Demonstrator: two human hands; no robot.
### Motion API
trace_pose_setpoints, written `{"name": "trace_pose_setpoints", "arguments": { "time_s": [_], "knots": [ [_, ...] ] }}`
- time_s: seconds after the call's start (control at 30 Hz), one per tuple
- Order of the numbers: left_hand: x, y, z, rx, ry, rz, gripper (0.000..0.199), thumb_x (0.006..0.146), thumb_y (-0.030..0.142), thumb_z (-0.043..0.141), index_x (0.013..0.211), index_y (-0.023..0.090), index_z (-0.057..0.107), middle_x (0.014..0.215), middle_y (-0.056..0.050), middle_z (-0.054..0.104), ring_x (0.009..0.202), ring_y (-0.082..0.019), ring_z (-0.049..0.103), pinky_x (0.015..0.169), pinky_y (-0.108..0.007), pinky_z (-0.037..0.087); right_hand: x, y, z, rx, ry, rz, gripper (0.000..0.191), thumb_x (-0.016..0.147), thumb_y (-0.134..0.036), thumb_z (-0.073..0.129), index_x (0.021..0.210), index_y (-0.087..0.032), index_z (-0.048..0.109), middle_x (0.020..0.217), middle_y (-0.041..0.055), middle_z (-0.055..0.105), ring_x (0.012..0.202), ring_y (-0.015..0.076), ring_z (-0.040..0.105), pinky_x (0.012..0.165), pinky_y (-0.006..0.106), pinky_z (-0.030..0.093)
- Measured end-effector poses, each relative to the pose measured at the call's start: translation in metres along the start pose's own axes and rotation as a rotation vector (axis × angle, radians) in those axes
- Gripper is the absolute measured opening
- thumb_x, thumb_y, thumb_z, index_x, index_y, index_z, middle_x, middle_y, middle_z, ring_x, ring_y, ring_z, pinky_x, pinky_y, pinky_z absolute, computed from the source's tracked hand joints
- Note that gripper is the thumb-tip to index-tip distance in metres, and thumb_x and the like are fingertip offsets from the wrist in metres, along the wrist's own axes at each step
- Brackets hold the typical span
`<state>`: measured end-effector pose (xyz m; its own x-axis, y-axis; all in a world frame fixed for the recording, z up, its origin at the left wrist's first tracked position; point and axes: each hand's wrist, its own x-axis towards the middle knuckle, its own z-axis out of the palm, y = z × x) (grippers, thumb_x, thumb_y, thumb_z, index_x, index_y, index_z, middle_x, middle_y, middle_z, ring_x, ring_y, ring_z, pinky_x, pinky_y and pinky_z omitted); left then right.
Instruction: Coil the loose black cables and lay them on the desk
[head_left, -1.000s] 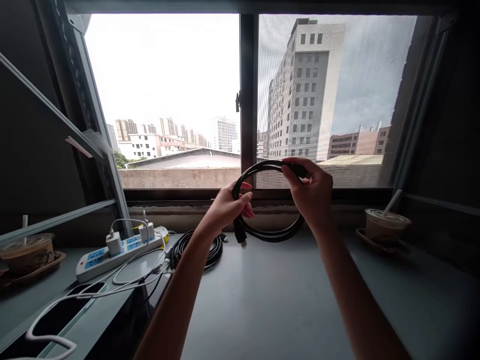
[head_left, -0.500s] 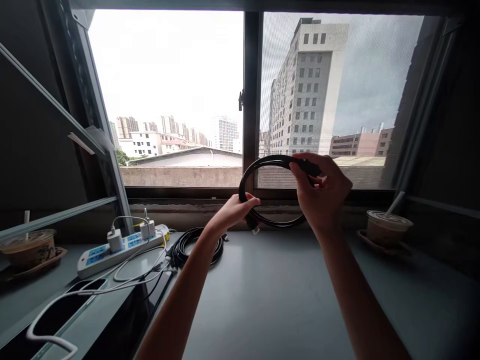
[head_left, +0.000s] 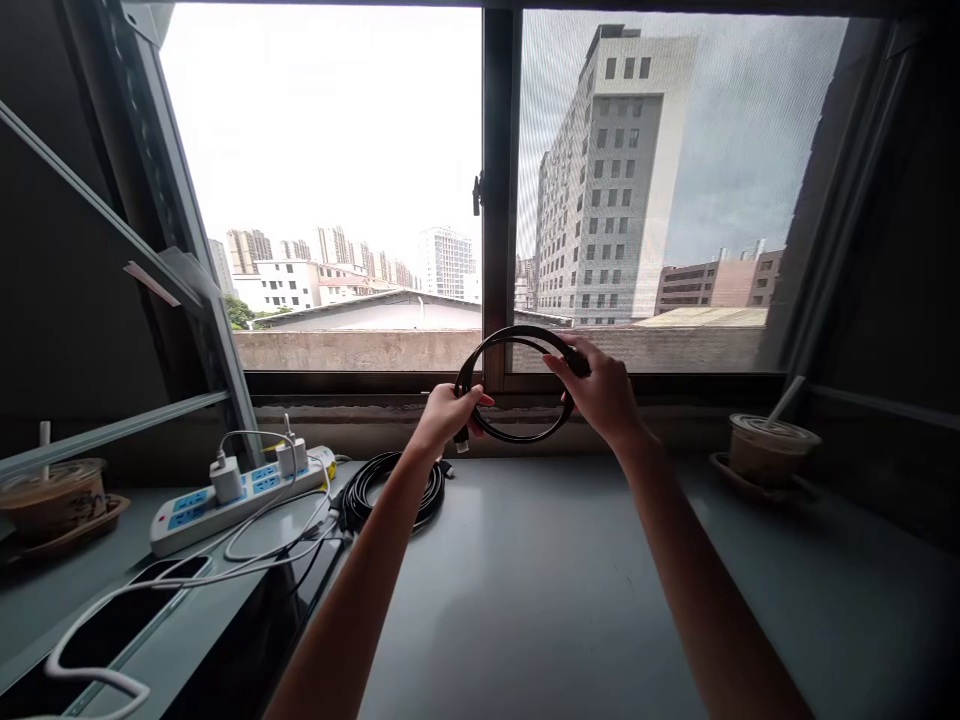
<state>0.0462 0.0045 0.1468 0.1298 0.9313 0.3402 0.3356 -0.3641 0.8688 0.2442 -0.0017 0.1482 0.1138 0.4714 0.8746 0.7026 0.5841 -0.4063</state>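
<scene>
Both hands are up in front of the window, sharing one black cable loop [head_left: 517,436]. The left hand [head_left: 444,415] is closed around the loop's left side, with a connector end poking out just below its fingers. The right hand [head_left: 600,392] pinches the loop's upper right arc, fingers curled over it. The loop hangs in the air between them, above the bench [head_left: 540,590]. Down and left of the left hand, a second coiled black cable [head_left: 390,488] lies flat, and further left sits a white power strip [head_left: 225,494]. Well off to the right of the right hand stands a lidded drink cup [head_left: 771,446].
</scene>
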Motion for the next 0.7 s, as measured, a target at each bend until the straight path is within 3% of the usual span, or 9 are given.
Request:
{"name": "trace_pose_setpoints", "arguments": {
  "time_s": [0.1,0.2,0.37,0.47,0.57,0.7],
  "knots": [
    [0.006,-0.007,-0.002,0.068,0.034,-0.043,0.039,0.081,0.045,0.052,0.069,0.011,0.067,0.037,-0.001,0.050,0.041,-0.009,0.050,0.047,-0.018,0.038,-0.002,0.006,0.008,-0.157,-0.163,0.094,0.046,0.083,-0.037,0.059,0.125,-0.021,0.052,0.099,0.0052,0.065,0.075,0.0184,0.064,0.068,0.029,0.048],
    [0.017,-0.024,-0.001,0.152,0.015,-0.130,0.039,0.082,0.046,0.050,0.067,0.012,0.062,0.040,0.001,0.049,0.042,-0.009,0.052,0.048,-0.017,0.041,-0.007,0.014,0.020,-0.267,-0.315,0.220,0.037,0.087,-0.027,0.051,0.124,-0.022,0.052,0.101,0.0057,0.065,0.086,0.0194,0.063,0.071,0.027,0.047],
    [0.033,-0.076,0.011,0.330,-0.129,-0.338,0.022,0.079,0.028,0.053,0.066,0.011,0.057,0.040,-0.001,0.051,0.041,-0.013,0.056,0.048,-0.020,0.046,-0.028,0.037,0.045,-0.295,-0.610,0.424,0.023,0.089,-0.025,0.048,0.108,-0.021,0.061,0.072,0.0013,0.065,0.055,0.0121,0.060,0.056,0.022,0.046],
    [0.035,-0.101,0.023,0.469,-0.193,-0.425,0.013,0.075,0.018,0.053,0.067,0.009,0.058,0.044,-0.002,0.055,0.041,-0.013,0.056,0.049,-0.022,0.048,-0.045,0.053,0.060,-0.288,-0.809,0.531,0.023,0.091,-0.028,0.048,0.107,-0.016,0.058,0.072,0.0000,0.063,0.048,0.0077,0.055,0.053,0.021,0.048],
    [0.033,-0.112,0.032,0.606,-0.248,-0.451,0.011,0.072,0.015,0.053,0.065,0.010,0.060,0.052,-0.005,0.061,0.047,-0.014,0.060,0.053,-0.022,0.049,-0.059,0.067,0.071,-0.333,-0.925,0.577,0.027,0.092,-0.033,0.048,0.108,-0.013,0.056,0.080,0.0019,0.062,0.060,0.0085,0.058,0.060,0.025,0.051],
    [0.028,-0.112,0.039,0.800,-0.280,-0.421,0.010,0.070,0.019,0.058,0.071,0.011,0.064,0.071,-0.010,0.068,0.070,-0.020,0.066,0.065,-0.025,0.050,-0.070,0.079,0.078,-0.444,-0.981,0.557,0.025,0.089,-0.032,0.054,0.106,-0.013,0.058,0.098,0.0056,0.061,0.085,0.0146,0.060,0.079,0.035,0.050]
  ]
}}
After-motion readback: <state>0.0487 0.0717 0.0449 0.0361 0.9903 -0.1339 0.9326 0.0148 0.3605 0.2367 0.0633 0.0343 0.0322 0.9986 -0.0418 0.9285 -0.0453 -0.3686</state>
